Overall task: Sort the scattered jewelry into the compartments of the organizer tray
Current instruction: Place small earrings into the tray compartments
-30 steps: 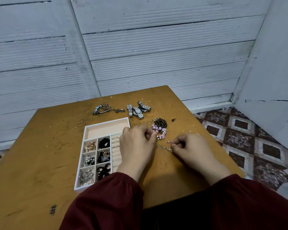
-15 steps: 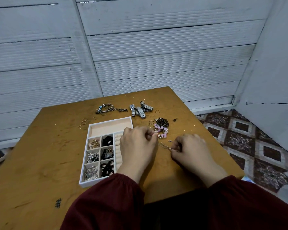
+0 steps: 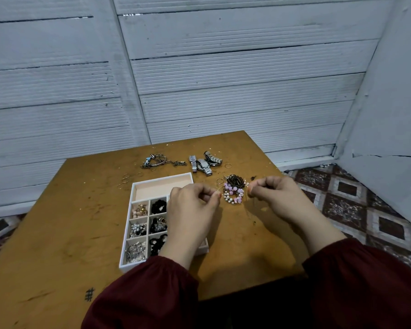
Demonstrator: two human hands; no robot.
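Both hands were pinched narrow, the left hand [image 3: 192,205] and right hand [image 3: 274,193] seemingly stretching a fine chain [image 3: 249,210] above the worktop [image 3: 57,233]; keeping it taut should prevent tangling before lowering it into the organizer tray [image 3: 138,186] just left.

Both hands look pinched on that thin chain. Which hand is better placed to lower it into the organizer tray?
Left, probably. The left hand already hangs over the organizer tray, while the right hand is over bare table, past the pink bead bracelet. The thin chain itself is barely visible.
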